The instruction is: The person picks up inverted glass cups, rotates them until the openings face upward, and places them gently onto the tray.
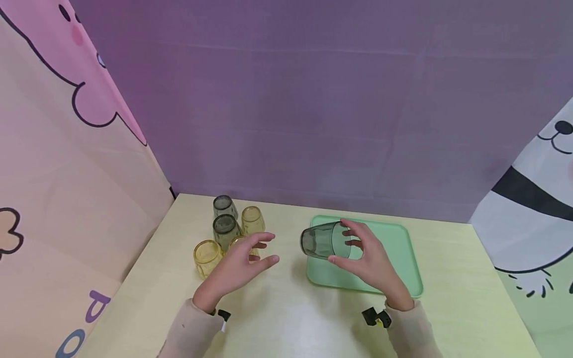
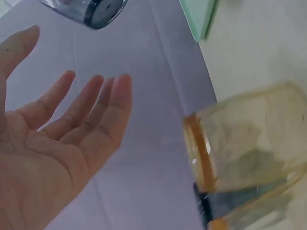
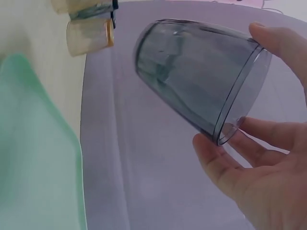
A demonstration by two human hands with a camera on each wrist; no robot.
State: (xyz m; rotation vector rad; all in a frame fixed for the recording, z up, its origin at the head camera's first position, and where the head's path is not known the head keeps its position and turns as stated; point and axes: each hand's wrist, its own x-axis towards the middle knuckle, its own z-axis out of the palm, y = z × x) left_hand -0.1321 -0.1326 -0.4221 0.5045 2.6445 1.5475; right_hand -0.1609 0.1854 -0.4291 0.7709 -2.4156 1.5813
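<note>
My right hand (image 1: pixel 373 258) grips a grey glass tumbler (image 1: pixel 320 241) by its rim, thumb on one side and fingers on the other. The tumbler is tilted onto its side in the air over the left part of a mint-green tray (image 1: pixel 396 241), its base toward the left. In the right wrist view the inside of the tumbler (image 3: pixel 187 76) looks empty. My left hand (image 1: pixel 235 268) hovers with loosely bent fingers and holds nothing, apart from the tumbler. It partly hides a yellow glass (image 1: pixel 237 240) in the head view.
Left of the tray, several glasses stand close together: grey ones (image 1: pixel 226 231) and yellow ones (image 1: pixel 207 256), with another yellow glass (image 1: pixel 253 221) at the back. A purple cloth wall (image 1: pixel 291 124) rises behind the pale table (image 1: pixel 286 318); printed cloth hangs at both sides.
</note>
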